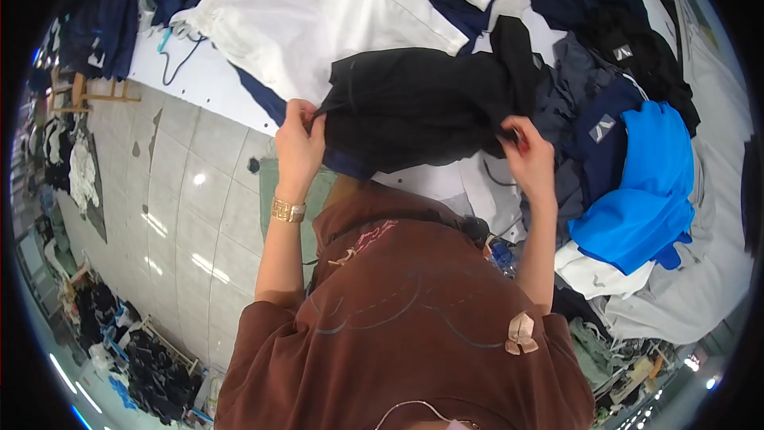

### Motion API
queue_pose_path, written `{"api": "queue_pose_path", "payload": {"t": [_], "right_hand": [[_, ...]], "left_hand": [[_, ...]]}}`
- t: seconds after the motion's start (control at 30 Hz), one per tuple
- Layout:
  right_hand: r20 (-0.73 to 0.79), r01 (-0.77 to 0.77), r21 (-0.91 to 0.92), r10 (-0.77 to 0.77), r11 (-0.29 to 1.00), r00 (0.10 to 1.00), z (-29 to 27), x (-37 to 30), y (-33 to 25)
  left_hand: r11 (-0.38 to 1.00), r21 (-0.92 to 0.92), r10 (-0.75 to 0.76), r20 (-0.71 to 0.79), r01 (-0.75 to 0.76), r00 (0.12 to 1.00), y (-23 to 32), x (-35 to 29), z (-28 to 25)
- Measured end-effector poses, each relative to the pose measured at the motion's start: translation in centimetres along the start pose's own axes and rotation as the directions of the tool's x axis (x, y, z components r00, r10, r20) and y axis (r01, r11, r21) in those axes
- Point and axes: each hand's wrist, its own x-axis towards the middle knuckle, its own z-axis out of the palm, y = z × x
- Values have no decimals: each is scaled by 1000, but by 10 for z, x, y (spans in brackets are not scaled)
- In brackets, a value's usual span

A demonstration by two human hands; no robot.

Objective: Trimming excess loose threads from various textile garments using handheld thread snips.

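Nearest the camera, the person's brown shirt [414, 326] fills the lower middle of the view, and both bare forearms rise from it toward the counter [211, 80]. Just beyond, the left hand [298, 147], with a gold bracelet [288, 210] on its wrist, is closed in a pinch on the left edge of a black garment [422, 103]. The right hand [529, 161] is closed on the same garment's right edge, with something small and red at its fingertips that is too small to make out. The garment hangs stretched between the two hands, its long axis running left to right, directly ahead of the person and about equally near to either hand. Farther right lies a bright blue garment [645, 191] on a heap of dark clothes. Beyond the black garment spreads a white garment [318, 16].
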Motion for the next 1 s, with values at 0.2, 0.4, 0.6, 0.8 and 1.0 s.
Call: {"api": "queue_pose_path", "payload": {"t": [0.2, 0.4, 0.6, 0.8, 1.0], "right_hand": [[70, -243, -117, 252, 963, 965, -25, -49, -3], [59, 85, -20, -84, 996, 995, 45, -12, -33], [425, 264, -293, -122, 919, 897, 82, 0, -26], [140, 97, -96, -84, 991, 987, 71, 21, -13], [155, -43, -36, 48, 998, 987, 45, 72, -14]], "left_hand": [[950, -108, 303, 81, -294, 950, 17, -3, 9], [870, 146, 462, 94, -471, 882, 32, -2, 20], [934, 203, 279, 101, -295, 955, 42, 10, 23], [807, 280, 492, 167, -519, 855, 65, 9, 25], [724, 415, 415, 375, -551, 829, 69, 28, 59]]}}
